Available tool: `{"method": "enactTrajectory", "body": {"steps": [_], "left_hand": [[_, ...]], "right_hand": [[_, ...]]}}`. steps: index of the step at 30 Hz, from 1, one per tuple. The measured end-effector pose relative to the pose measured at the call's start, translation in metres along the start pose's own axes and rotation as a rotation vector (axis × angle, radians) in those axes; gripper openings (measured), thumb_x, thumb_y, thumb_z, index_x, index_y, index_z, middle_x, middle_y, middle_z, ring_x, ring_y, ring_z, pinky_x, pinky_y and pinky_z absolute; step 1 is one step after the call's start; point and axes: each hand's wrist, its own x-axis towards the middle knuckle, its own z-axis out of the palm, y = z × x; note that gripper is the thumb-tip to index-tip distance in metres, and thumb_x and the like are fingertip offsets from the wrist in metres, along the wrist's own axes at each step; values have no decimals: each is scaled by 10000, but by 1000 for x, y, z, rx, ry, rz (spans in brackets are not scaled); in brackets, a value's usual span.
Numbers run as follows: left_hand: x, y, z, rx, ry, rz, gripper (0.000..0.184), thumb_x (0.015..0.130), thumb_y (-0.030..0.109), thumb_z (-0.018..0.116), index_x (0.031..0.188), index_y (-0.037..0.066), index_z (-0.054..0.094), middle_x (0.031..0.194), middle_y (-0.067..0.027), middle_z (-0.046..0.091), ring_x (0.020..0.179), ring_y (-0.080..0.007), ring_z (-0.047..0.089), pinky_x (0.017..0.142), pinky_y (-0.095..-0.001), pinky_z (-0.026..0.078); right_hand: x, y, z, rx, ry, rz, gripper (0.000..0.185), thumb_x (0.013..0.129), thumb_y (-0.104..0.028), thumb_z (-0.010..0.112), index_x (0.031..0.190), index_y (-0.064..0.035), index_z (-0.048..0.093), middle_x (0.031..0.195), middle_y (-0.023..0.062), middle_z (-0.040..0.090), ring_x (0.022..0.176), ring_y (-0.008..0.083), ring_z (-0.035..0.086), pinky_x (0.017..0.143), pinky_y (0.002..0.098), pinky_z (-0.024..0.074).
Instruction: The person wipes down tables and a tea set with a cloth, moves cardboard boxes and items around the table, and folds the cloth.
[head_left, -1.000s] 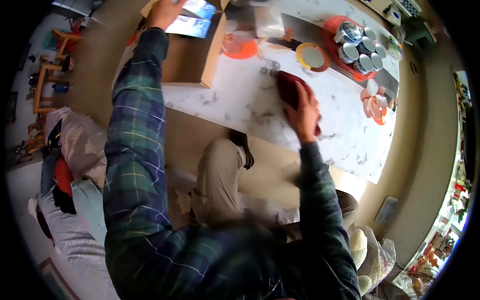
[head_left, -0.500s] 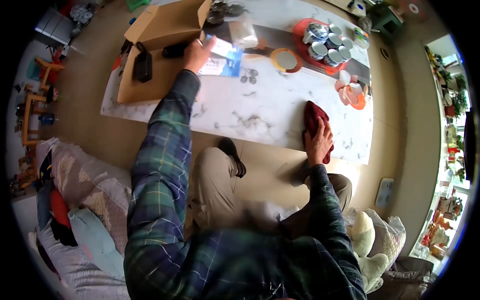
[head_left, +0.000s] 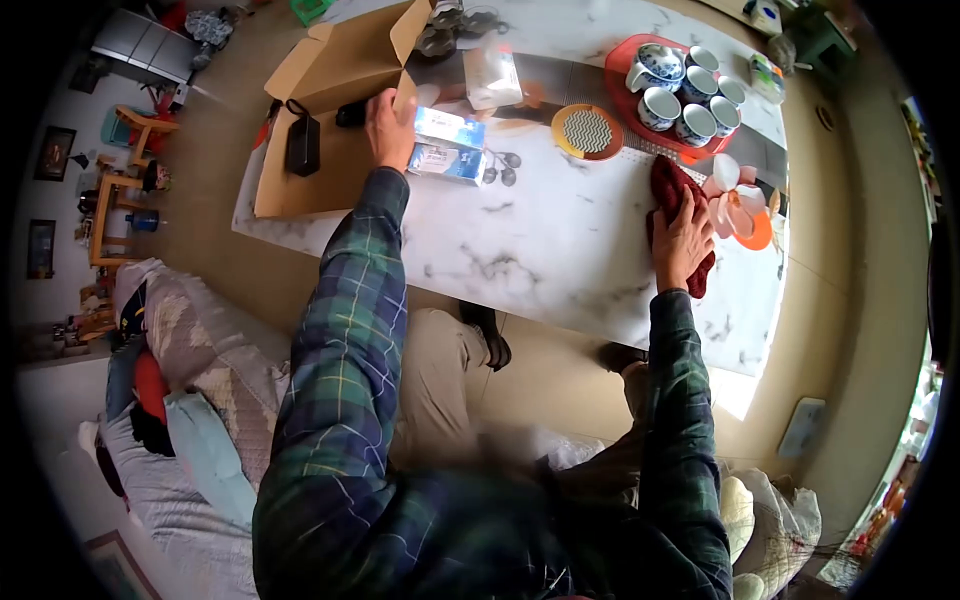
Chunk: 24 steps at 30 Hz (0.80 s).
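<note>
My left hand (head_left: 390, 135) is at the right side wall of an open cardboard box (head_left: 330, 190), its fingers curled over the edge. In the box lie a black speaker-like block (head_left: 303, 143) with a loop and another black item (head_left: 351, 114), partly hidden by my hand. Two blue-and-white cartons (head_left: 447, 162) are just right of that hand. My right hand (head_left: 684, 240) presses on a bunched dark red cloth (head_left: 668, 180) on the marble-patterned table (head_left: 560, 235), fingers bent over it. Pink petal-shaped coasters (head_left: 738, 208) sit just right of the cloth.
A red tray (head_left: 618, 75) holds a blue-and-white teapot (head_left: 659, 66) and several cups (head_left: 696, 124). Left of it are a round patterned mat (head_left: 587, 132) and a clear-wrapped white pack (head_left: 492, 77). Dark metal dishes (head_left: 436, 40) are at the back.
My left hand has moved off the blue-and-white cartons to the box's side wall. My right hand has slid the red cloth forward, towards the petal coasters. The view has shifted slightly.
</note>
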Motion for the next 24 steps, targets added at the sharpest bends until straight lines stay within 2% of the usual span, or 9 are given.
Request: {"method": "enactTrajectory", "body": {"steps": [4,8,11,14,16,18,20,22,24], "left_hand": [[-10,-21,-25,392,-143,156,510,814,228,664,1261,42,506,1207,-218,573,1175,-420,479,1007,-469,377],[-18,-50,-26,127,-419,-251,530,836,209,629,1321,63,473,1327,-224,523,1204,-394,485,1021,-448,397],[-20,-67,-21,246,-271,-173,514,900,201,506,1393,89,411,1123,-272,562,1084,-439,534,938,-476,434],[4,-77,-39,214,-335,-242,344,934,240,468,1217,51,522,940,-254,631,885,-442,616,791,-497,498],[13,-102,-40,401,-199,-65,302,920,240,498,1149,49,540,875,-239,648,825,-452,625,755,-513,504],[24,-147,-35,314,-239,17,323,888,198,545,1169,38,535,946,-254,641,878,-462,615,773,-521,497],[28,-134,-31,420,-216,95,459,817,76,616,1265,56,517,1248,-256,518,1103,-436,536,882,-480,479],[16,-30,-40,332,-106,392,567,824,139,675,1346,62,469,1316,-237,493,1187,-412,487,991,-450,412],[-6,33,-20,28,-342,429,646,826,206,699,1405,133,422,1396,-218,428,1257,-393,440,1041,-439,374]], "right_hand": [[-6,9,0,29,5,-60,674,814,-365,670,1418,-225,404,1431,126,400,1287,346,390,1028,488,329],[-10,7,1,54,21,-83,681,820,-350,665,1429,-215,390,1427,134,398,1287,345,388,1032,482,329],[-14,13,0,35,38,-126,696,806,-331,677,1430,-211,393,1414,142,413,1273,348,404,1024,478,342],[-26,20,-2,23,30,-119,719,791,-327,690,1436,-214,392,1411,141,419,1268,343,411,1024,482,342],[-26,17,-1,15,38,-107,725,782,-340,695,1432,-218,399,1415,135,421,1269,339,412,1012,483,349],[-21,9,1,-19,21,-16,732,765,-357,707,1423,-235,411,1412,117,429,1265,333,416,995,480,359],[-21,-7,4,-30,54,107,730,738,-376,732,1399,-293,432,1399,81,448,1240,338,436,958,492,371],[-28,-34,13,-65,43,143,707,742,-394,733,1381,-313,441,1370,55,468,1192,316,470,895,493,391],[-55,-78,24,3,63,-61,628,771,-287,683,1361,-289,467,1334,54,487,1108,299,513,838,469,400]]}}
